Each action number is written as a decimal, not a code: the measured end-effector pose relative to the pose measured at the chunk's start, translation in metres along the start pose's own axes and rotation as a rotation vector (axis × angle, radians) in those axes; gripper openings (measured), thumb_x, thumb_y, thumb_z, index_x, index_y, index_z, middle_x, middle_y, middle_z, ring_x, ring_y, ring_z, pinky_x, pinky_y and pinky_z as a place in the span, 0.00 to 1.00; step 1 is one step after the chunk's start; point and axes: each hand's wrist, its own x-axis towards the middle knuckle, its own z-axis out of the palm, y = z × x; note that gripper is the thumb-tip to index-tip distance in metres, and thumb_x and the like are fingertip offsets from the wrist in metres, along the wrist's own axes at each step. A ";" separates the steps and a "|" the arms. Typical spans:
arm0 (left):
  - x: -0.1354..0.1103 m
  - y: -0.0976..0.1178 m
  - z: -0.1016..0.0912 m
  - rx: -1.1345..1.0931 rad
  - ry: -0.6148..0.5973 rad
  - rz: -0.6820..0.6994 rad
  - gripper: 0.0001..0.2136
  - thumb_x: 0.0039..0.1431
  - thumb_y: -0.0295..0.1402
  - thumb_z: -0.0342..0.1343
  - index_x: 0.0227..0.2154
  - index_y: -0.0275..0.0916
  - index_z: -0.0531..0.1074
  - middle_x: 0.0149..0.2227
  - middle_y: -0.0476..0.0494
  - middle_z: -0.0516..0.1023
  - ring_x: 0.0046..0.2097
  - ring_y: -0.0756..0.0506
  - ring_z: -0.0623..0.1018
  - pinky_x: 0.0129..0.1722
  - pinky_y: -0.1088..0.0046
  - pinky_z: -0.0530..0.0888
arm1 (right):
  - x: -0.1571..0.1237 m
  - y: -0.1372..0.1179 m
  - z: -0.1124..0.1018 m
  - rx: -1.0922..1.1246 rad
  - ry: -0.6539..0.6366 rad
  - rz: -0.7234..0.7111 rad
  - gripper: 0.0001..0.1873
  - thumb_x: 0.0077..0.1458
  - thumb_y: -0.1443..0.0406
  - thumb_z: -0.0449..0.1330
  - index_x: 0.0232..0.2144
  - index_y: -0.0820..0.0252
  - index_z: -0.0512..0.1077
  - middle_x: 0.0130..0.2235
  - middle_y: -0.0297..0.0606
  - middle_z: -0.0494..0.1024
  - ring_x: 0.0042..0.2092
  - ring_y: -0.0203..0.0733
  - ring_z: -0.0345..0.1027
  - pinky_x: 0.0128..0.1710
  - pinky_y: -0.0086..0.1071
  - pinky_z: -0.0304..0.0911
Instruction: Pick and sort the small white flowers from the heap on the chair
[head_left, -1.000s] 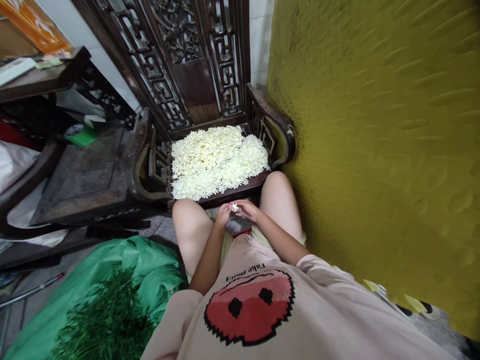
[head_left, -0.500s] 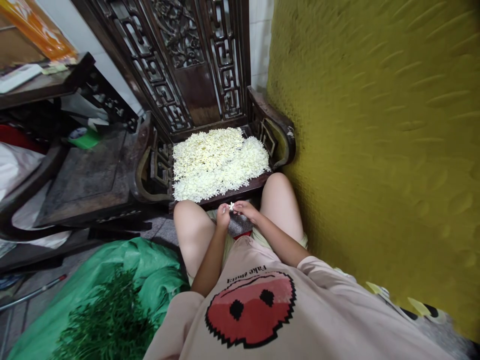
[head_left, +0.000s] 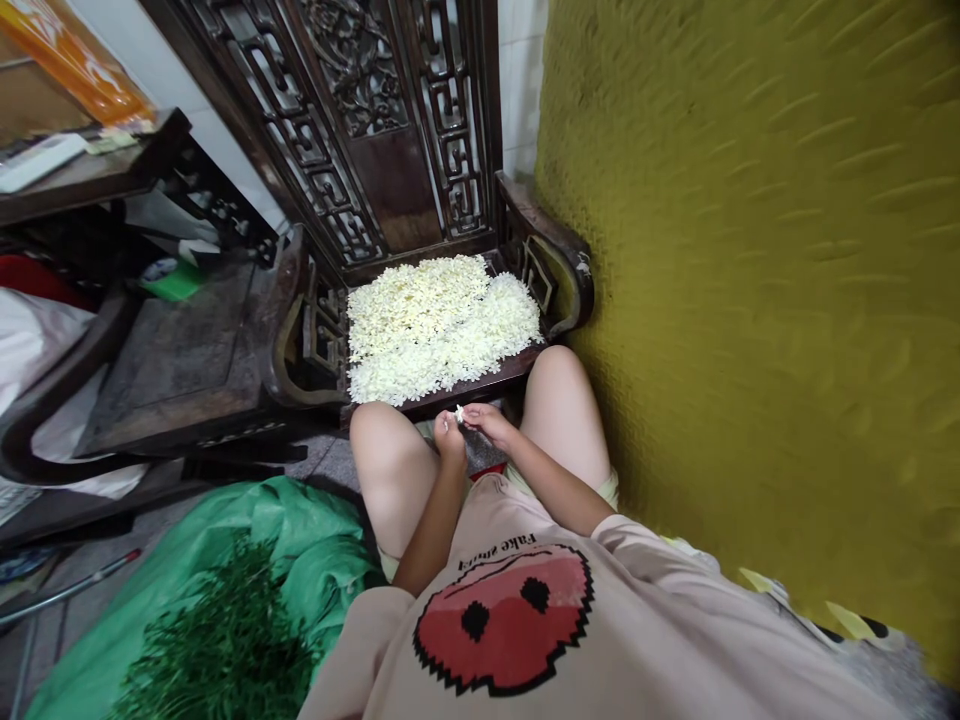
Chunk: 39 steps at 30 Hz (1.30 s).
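Observation:
Between my knees, a small white flower (head_left: 459, 413) sits at the meeting fingertips of both hands. My left hand (head_left: 449, 438) is closed, with its thumb and fingers pinched at the flower's left side. From the right, my right hand (head_left: 489, 424) pinches it with bent fingers. Further details of the flower are too small to tell. Just beyond my hands, a thick layer of loose white and cream flowers (head_left: 442, 330) covers the seat of a carved dark wooden chair (head_left: 405, 185).
A yellow textured sheet (head_left: 750, 300) stands close on my right. To the left are a dark wooden side chair (head_left: 176, 350) with a green tape roll (head_left: 176, 282) and a shelf (head_left: 112, 175). Green leafy stems (head_left: 217, 640) lie on a green sack (head_left: 315, 530) at lower left.
Both hands have shifted very slightly, and the flower between them has turned and moved a little to the left. The flowers on the chair look the same.

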 end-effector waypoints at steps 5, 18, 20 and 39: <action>0.000 0.021 -0.008 0.045 -0.087 0.082 0.08 0.50 0.38 0.54 0.26 0.39 0.65 0.27 0.48 0.67 0.32 0.49 0.68 0.37 0.72 0.65 | -0.004 -0.007 -0.001 0.065 -0.018 0.021 0.15 0.33 0.60 0.68 0.25 0.61 0.70 0.25 0.31 0.70 0.27 0.30 0.61 0.30 0.25 0.56; 0.003 0.021 -0.007 -0.001 -0.261 -0.125 0.11 0.46 0.40 0.59 0.25 0.37 0.70 0.25 0.49 0.72 0.30 0.50 0.71 0.34 0.74 0.66 | -0.009 -0.016 -0.011 -0.071 -0.040 0.089 0.17 0.33 0.58 0.68 0.25 0.61 0.70 0.25 0.30 0.70 0.27 0.30 0.61 0.26 0.24 0.52; 0.004 0.021 -0.007 -0.030 -0.276 -0.189 0.13 0.45 0.42 0.59 0.26 0.37 0.70 0.21 0.52 0.69 0.25 0.52 0.67 0.27 0.76 0.63 | -0.009 -0.016 -0.012 -0.083 -0.031 0.086 0.17 0.33 0.58 0.68 0.25 0.61 0.70 0.25 0.30 0.70 0.27 0.30 0.61 0.26 0.24 0.52; -0.005 0.041 -0.007 -0.425 -0.473 -0.687 0.13 0.49 0.39 0.60 0.25 0.35 0.65 0.15 0.59 0.53 0.16 0.58 0.53 0.18 0.80 0.55 | -0.013 -0.028 -0.018 -0.229 -0.007 0.032 0.17 0.33 0.57 0.68 0.25 0.61 0.71 0.24 0.30 0.71 0.28 0.32 0.60 0.28 0.26 0.50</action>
